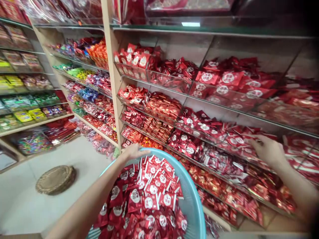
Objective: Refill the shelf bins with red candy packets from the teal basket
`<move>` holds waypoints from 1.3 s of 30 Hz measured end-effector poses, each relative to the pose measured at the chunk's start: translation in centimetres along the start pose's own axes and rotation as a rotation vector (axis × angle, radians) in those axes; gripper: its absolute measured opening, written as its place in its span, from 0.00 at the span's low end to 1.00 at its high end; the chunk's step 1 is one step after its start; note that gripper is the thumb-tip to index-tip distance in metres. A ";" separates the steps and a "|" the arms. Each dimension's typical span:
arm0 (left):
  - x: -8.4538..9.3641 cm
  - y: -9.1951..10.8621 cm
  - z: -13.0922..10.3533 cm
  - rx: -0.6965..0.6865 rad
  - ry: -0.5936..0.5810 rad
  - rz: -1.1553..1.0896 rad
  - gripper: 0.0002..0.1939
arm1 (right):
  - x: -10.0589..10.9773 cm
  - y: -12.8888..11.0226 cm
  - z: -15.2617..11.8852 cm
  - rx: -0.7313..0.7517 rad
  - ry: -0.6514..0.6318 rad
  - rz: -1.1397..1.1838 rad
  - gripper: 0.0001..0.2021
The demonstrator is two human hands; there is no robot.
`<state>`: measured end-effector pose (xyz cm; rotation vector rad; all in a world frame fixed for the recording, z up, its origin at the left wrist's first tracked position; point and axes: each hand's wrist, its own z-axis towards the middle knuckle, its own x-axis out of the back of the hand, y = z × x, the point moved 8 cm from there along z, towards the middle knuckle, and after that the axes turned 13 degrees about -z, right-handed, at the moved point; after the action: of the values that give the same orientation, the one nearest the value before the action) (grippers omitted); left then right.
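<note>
A light blue plastic basket (196,199) is in front of me, full of small red candy packets (152,199) with white round labels. My left hand (136,152) grips its far rim, fingers hooked over the edge. Over on the right, my right hand (269,151) reaches into a clear shelf bin (219,144) of similar red packets. Its fingers are curled together among the packets; what lies between them is blurred and partly hidden.
Shelves with clear fronts (224,106) hold red packets across the right side. Colourful sweets fill the left shelves (87,89), parted by a wooden upright (111,66). A round brown woven stool (56,179) stands on the pale floor (22,205). Bagged goods lie along the shelf foot.
</note>
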<state>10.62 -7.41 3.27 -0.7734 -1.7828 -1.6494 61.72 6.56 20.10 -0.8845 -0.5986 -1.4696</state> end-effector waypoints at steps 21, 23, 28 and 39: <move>-6.8 4.9 1.4 0.037 -0.085 0.047 0.30 | 2.0 2.2 -7.8 -0.345 -0.195 1.326 0.08; -6.9 4.8 1.8 0.035 -0.074 0.062 0.30 | 1.8 0.1 -10.6 -0.302 -0.354 1.327 0.09; -7.5 5.1 2.8 0.013 -0.095 0.078 0.30 | -1.1 -6.0 -20.1 -0.178 -0.870 1.188 0.13; -6.9 7.0 5.3 -0.060 -0.195 0.071 0.29 | -1.8 -11.4 -26.5 0.462 -0.998 0.720 0.09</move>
<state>20.30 -1.90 2.38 -1.0439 -1.8205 -1.6346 45.95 -12.40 5.13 -1.2533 -1.1291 -0.1477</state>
